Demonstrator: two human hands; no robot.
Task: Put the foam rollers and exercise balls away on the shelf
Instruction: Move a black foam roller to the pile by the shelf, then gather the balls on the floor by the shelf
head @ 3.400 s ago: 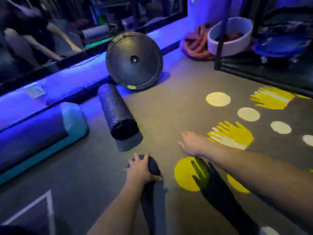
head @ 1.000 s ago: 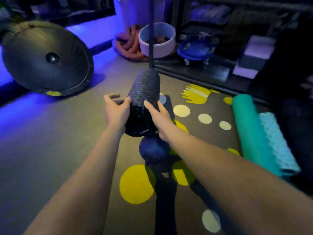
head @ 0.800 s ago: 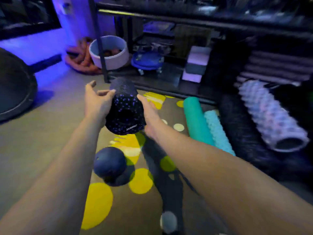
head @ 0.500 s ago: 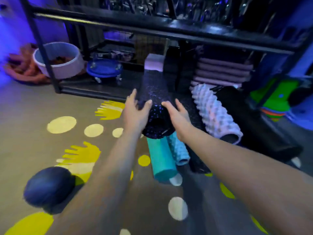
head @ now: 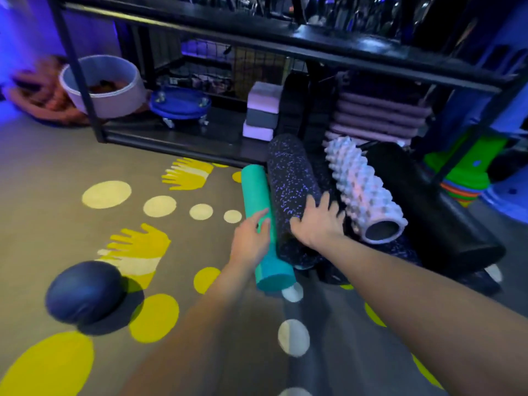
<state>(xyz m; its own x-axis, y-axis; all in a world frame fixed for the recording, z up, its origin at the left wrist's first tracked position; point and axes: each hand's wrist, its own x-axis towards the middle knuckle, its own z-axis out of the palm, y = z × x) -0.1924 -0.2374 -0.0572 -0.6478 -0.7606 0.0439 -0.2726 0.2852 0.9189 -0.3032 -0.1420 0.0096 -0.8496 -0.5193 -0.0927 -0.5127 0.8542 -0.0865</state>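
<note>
Against the right flank of the speckled black roller (head: 291,192), the right hand (head: 317,225) lies flat with its fingers spread, pressing the foam without curling round it. The left hand (head: 249,242) is relaxed on the other side of that roller, and its fingertips (head: 264,221) rest on the teal roller (head: 257,201), which lies touching the speckled roller's left side. The speckled roller slants on the floor pile, its far end at the front edge of the shelf (head: 285,38).

Counting outward to the right of the speckled roller come one pale knobbed roller (head: 363,190), hollow at its near end, and then one large plain black roller (head: 434,212); that makes four rollers plainly seen, with more dark speckled foam (head: 400,251) beneath them that cannot be counted. One dark blue ball (head: 85,291) sits on the floor well to the left of the speckled roller, nearer the camera.

Beyond the speckled roller's far end, on the bottom shelf, stand three stacked foam blocks (head: 261,115), pale, grey, pale. Right of its far end lies a stack of purple mats (head: 380,118); left of it are one blue castor disc (head: 180,102) and one white tub (head: 103,87). Left of the speckled roller, the floor shows two yellow handprints (head: 137,247) and a row of four pale dots (head: 160,205).
</note>
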